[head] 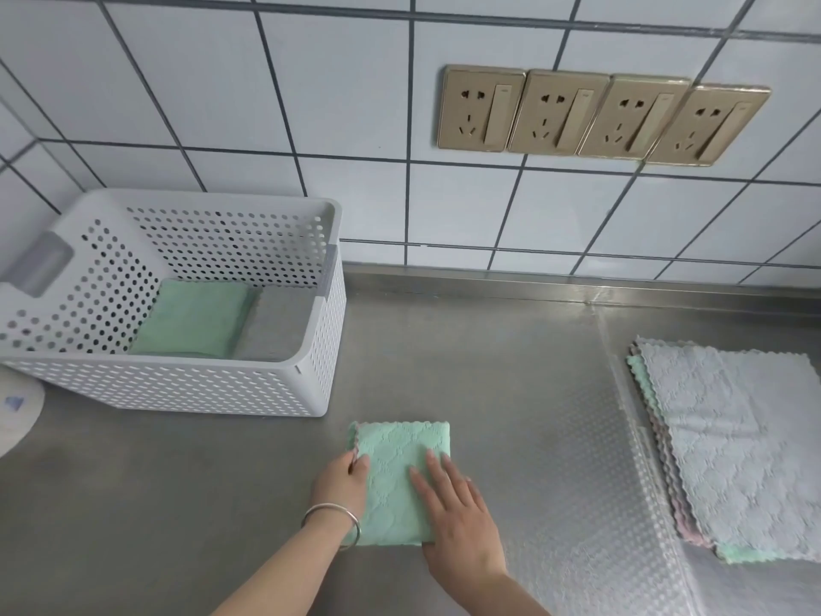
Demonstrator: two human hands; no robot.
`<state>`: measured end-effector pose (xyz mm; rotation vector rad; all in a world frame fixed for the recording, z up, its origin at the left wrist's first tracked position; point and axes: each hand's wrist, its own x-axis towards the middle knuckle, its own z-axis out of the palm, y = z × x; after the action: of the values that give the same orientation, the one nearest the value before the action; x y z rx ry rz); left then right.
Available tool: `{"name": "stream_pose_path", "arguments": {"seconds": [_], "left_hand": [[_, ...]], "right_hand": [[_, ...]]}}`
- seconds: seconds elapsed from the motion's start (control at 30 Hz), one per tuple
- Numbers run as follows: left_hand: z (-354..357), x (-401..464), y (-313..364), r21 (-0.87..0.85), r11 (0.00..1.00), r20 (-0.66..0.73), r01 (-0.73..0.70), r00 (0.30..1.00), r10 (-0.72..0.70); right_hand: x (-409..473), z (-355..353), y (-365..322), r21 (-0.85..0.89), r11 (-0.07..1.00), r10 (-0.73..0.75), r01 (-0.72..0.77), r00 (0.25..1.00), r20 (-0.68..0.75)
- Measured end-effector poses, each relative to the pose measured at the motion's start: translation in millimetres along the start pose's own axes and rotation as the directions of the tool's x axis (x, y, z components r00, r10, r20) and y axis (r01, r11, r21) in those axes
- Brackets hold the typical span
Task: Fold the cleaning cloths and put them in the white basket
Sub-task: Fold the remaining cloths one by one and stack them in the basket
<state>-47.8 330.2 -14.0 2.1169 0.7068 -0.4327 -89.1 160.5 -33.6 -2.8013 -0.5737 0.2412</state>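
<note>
A folded green cleaning cloth (397, 464) lies on the steel counter near the front. My left hand (342, 484) grips its left edge, fingers curled round the rim. My right hand (457, 522) lies flat on the cloth's right side, fingers straight. The white perforated basket (249, 393) stands at the back left. Inside it lie a folded green cloth (195, 317) and a folded grey cloth (277, 324) side by side. A stack of unfolded cloths (728, 442), grey on top with pink and green edges below, lies at the right.
A tiled wall with a row of gold sockets (599, 115) rises behind the counter (466, 349). The stack at the right lies on a patterned transparent mat (591, 504). A white round object (17, 411) sits at the left edge, by the basket.
</note>
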Motion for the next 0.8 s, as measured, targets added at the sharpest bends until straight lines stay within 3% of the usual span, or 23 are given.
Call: {"name": "stream_pose_path", "arguments": {"seconds": [0.17, 0.33, 0.8], "left_hand": [[0.3, -5.7, -4.1, -0.148, 0.989, -0.159, 0.029, 0.986, -0.052], [3.4, -0.7, -3.1, -0.022, 0.999, -0.142, 0.035, 0.989, -0.038], [-2.7, -0.1, -6.2, -0.192, 0.98, -0.314, 0.05, 0.943, -0.109]], "right_hand": [[0.8, 6.5, 2.4, -0.038, 0.999, -0.02, 0.021, 0.999, 0.025], [0.7, 11.0, 6.3, -0.059, 0.998, -0.028, 0.029, 0.999, 0.019], [0.0, 10.9, 4.6, -0.072, 0.993, -0.101, 0.098, 0.994, -0.046]]}}
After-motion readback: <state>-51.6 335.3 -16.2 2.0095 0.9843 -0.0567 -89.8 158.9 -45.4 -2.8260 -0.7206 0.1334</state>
